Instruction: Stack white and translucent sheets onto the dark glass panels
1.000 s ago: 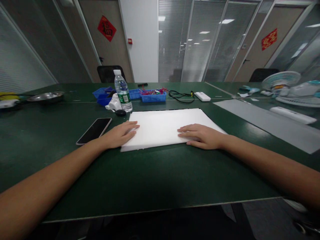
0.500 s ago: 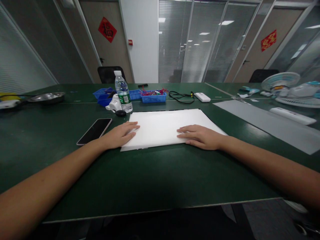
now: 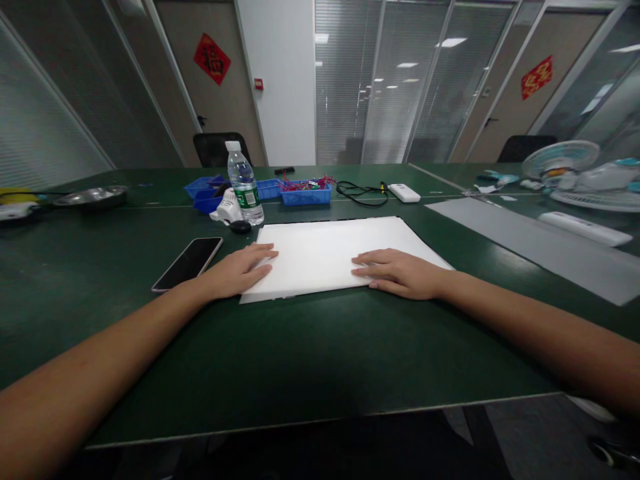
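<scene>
A white rectangular sheet (image 3: 330, 250) lies flat on the dark green table (image 3: 280, 353) in front of me. My left hand (image 3: 239, 270) rests palm down on its near left corner, fingers stretched out flat. My right hand (image 3: 397, 272) lies palm down on its near right part, fingers also flat and together. Neither hand holds anything. A black phone (image 3: 189, 263) lies screen up just left of my left hand.
Behind the sheet stand a water bottle (image 3: 243, 183), a white device (image 3: 227, 206), blue trays (image 3: 305, 192) with small coloured parts, a black cable (image 3: 360, 191) and a white remote (image 3: 405, 193). A grey sheet (image 3: 530, 247) and fans (image 3: 560, 162) lie right; a metal dish (image 3: 93, 195) left.
</scene>
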Tool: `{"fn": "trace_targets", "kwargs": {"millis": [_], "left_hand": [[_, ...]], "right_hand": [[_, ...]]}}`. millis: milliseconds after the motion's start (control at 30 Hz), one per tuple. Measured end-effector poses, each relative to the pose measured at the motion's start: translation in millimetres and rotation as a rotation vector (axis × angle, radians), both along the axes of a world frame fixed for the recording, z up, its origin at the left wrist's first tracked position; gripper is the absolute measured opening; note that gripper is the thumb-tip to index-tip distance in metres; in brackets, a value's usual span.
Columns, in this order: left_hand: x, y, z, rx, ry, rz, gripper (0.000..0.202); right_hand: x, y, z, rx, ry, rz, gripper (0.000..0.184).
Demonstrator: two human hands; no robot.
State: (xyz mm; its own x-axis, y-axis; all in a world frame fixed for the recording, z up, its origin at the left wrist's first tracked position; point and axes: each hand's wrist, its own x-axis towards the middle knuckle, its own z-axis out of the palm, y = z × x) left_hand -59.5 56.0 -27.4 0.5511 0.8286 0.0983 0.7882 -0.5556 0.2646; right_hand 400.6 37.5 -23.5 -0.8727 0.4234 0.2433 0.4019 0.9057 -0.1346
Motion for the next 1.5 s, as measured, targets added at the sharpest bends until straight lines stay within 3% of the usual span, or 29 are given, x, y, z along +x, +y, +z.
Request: {"fn": "trace_targets", "kwargs": {"millis": [1267, 1400, 1500], "left_hand": [[0, 1, -1.7, -0.006, 0.014, 0.001, 0.07], [1, 0, 0.1, -0.009, 0.018, 0.003, 0.072], [1, 0, 0.1, -0.01, 0.02, 0.005, 0.072]], "right_hand": [[5, 6, 3.7, -0.038, -0.028, 0.019, 0.052], [32, 28, 5.3, 0.009, 0.023, -0.101, 0.05], [74, 53, 8.3, 0.097, 0.058, -0.374, 0.053]]}}
